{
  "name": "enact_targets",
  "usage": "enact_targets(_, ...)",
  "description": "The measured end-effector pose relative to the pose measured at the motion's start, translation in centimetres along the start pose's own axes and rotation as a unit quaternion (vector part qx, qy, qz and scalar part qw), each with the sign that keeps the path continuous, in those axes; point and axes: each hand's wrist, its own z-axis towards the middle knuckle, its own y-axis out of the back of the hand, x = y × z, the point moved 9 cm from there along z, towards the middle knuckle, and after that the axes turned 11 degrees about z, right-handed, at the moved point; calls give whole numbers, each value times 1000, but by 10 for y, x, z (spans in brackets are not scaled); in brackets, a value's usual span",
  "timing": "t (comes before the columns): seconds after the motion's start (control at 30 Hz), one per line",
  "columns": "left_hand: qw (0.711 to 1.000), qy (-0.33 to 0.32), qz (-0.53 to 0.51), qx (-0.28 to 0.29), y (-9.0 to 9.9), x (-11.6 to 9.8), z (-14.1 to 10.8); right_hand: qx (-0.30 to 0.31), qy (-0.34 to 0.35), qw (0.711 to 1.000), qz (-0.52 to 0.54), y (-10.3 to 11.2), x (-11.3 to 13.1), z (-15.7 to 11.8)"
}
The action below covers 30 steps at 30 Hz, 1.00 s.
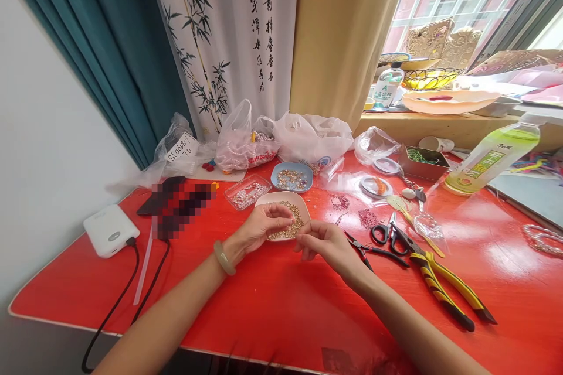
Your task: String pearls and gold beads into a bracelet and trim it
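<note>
Left hand [269,222]: thumb and fingertips drawn together; whether they grip anything, cannot tell. Right hand [323,243]: fingers curled, tips near the left hand's; contents too small to tell.

Gold beads [298,222]: small, shiny, loose, in a pale dish [263,200] partly screened by the left hand. Dish: smooth, rounded-square, open side up.

Beyond the left hand: clear rectangular tray [229,201] of whitish beads, long axis slanting; blue dish [275,179] of mixed beads; crinkled plastic bags [314,133].

Right of the right hand: black-handled pliers [367,249], scissors [383,234], larger yellow-and-black pliers [433,272], handles towards the near right, jaws away.

Left of the left hand: boxy white power bank [111,231], cabled. Table [259,316]: glossy red.
</note>
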Motion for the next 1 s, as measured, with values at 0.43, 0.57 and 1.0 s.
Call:
enact_targets(0.43, 1000, -3, 15, 2, -2, -2, -1, -9, -8, 1000, 3, 0, 4, -3)
enact_targets(0.57, 998, -27, 59, 17, -6, -4, -1, -7, -8, 1000, 0, 1, 1, -1)
enact_targets(1.0, 729, -129, 631, -231, 61, -62, -7, -57, 51, 997, -3, 21, 4, 7)
